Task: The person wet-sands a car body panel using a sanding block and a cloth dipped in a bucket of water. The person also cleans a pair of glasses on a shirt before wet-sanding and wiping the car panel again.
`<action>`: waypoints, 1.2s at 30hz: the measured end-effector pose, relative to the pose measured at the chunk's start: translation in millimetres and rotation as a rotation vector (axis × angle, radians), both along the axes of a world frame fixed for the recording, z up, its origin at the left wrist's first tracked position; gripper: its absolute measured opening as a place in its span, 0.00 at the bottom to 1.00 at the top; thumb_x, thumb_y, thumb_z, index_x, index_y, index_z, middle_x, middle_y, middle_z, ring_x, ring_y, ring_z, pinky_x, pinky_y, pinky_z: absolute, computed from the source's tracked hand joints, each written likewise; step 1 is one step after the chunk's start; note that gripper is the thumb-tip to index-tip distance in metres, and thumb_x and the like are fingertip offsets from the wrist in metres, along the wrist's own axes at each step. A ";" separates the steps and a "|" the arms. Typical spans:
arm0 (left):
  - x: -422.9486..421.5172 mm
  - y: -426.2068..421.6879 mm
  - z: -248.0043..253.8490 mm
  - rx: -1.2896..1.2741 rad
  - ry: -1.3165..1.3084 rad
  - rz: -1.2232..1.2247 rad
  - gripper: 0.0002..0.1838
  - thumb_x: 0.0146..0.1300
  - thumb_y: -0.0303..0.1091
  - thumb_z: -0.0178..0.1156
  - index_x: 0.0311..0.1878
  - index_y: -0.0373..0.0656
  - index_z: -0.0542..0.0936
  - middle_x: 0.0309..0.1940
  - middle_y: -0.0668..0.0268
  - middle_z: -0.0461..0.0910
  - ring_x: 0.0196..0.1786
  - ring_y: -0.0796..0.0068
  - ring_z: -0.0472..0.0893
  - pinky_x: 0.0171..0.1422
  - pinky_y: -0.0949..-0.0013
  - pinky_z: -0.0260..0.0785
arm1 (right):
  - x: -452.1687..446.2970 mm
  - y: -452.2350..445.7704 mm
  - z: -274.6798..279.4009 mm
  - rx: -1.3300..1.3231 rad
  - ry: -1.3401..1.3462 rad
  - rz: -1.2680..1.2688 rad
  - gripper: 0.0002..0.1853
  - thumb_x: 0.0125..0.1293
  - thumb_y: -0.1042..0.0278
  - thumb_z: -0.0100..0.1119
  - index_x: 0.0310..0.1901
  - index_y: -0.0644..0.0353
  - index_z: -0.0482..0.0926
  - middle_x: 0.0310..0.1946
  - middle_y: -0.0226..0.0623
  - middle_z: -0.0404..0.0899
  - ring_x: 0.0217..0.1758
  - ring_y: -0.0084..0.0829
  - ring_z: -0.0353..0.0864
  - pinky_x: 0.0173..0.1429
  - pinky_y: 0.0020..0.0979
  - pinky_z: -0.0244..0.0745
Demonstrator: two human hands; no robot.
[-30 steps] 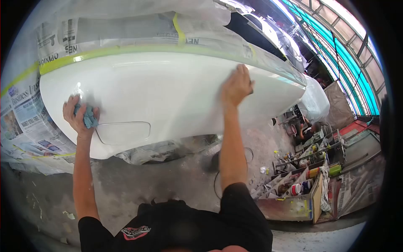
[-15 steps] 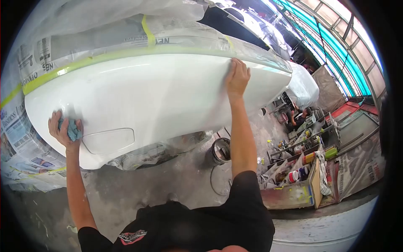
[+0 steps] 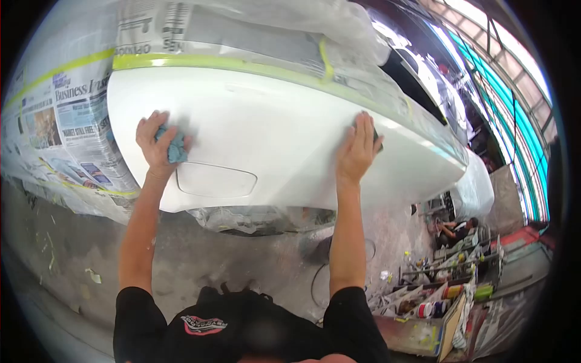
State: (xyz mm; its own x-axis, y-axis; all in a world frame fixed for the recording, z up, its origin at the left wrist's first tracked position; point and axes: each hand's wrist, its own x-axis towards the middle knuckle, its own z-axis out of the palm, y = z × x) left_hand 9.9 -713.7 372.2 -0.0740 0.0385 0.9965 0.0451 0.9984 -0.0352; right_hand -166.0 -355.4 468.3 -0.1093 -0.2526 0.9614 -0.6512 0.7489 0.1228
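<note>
A white car body panel (image 3: 272, 133) spreads in front of me, with the outline of a fuel flap (image 3: 216, 179) at its lower left. My left hand (image 3: 154, 145) is closed on a crumpled blue cloth (image 3: 175, 151) against the panel, above and left of the flap. Further right, my right hand (image 3: 357, 152) lies on the panel near its upper edge, pressing a small dark pad (image 3: 377, 140). Only the pad's edge shows beside the fingers, so its exact kind is hidden.
Newspaper (image 3: 78, 130) and yellow-green masking tape (image 3: 200, 63) border the panel. A dark bucket (image 3: 319, 249) stands on the floor below. At the right, a person (image 3: 458, 233) sits low near a cart (image 3: 417, 333) of cans and bottles.
My view has swung left, so the panel sits further right in it. My right hand now lies flatter, with the dark pad showing beside it. The cloth stays in my left hand.
</note>
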 end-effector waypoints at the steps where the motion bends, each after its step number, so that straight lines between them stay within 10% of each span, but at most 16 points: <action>1: 1.6 -0.1 -3.5 0.008 -0.005 -0.017 0.25 0.57 0.38 0.73 0.56 0.53 0.73 0.60 0.55 0.77 0.65 0.48 0.75 0.72 0.42 0.61 | 7.4 -10.2 0.2 -0.041 -0.011 -0.035 0.19 0.67 0.76 0.60 0.59 0.70 0.79 0.60 0.51 0.80 0.65 0.49 0.77 0.72 0.56 0.62; 7: 3.9 1.9 0.4 0.034 -0.016 -0.009 0.29 0.49 0.41 0.78 0.53 0.57 0.74 0.61 0.59 0.78 0.65 0.50 0.76 0.71 0.42 0.60 | 121.8 -208.0 -13.0 -0.007 -0.181 0.463 0.21 0.65 0.66 0.63 0.58 0.64 0.78 0.64 0.47 0.75 0.71 0.49 0.72 0.75 0.63 0.55; 16: 3.3 -0.3 -5.7 0.025 -0.023 0.024 0.26 0.56 0.42 0.74 0.55 0.55 0.72 0.60 0.57 0.78 0.65 0.49 0.76 0.73 0.41 0.60 | 31.1 -40.4 -9.4 -0.101 -0.063 -0.125 0.18 0.74 0.72 0.53 0.62 0.68 0.77 0.62 0.47 0.80 0.68 0.48 0.76 0.74 0.56 0.57; 21: 0.5 3.7 3.5 -0.005 -0.006 0.006 0.27 0.56 0.43 0.74 0.55 0.55 0.72 0.61 0.56 0.78 0.65 0.48 0.76 0.73 0.41 0.60 | 124.6 -232.5 -9.4 0.015 -0.176 0.414 0.24 0.66 0.64 0.62 0.62 0.64 0.76 0.65 0.47 0.74 0.73 0.47 0.70 0.77 0.62 0.52; 30: 1.0 -1.0 -4.7 0.012 -0.003 0.005 0.28 0.56 0.42 0.75 0.57 0.56 0.72 0.60 0.56 0.78 0.64 0.50 0.76 0.72 0.42 0.60 | 38.6 -61.0 -2.8 -0.099 -0.042 -0.097 0.16 0.70 0.74 0.58 0.58 0.64 0.80 0.61 0.45 0.81 0.65 0.48 0.79 0.74 0.56 0.58; 36: 5.1 0.4 -2.6 0.038 -0.020 -0.023 0.28 0.49 0.43 0.79 0.52 0.58 0.75 0.61 0.60 0.77 0.65 0.51 0.76 0.71 0.43 0.60 | 109.6 -228.0 2.7 0.001 -0.153 0.433 0.19 0.65 0.67 0.63 0.56 0.62 0.78 0.62 0.43 0.76 0.72 0.44 0.71 0.76 0.64 0.54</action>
State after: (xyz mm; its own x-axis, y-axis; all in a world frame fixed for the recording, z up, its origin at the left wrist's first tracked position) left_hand 15.0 -713.3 369.7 -0.0929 0.0028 0.9957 0.0681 0.9977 0.0036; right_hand -56.4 -583.4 471.0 -0.1342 -0.3070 0.9422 -0.9147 0.4041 0.0015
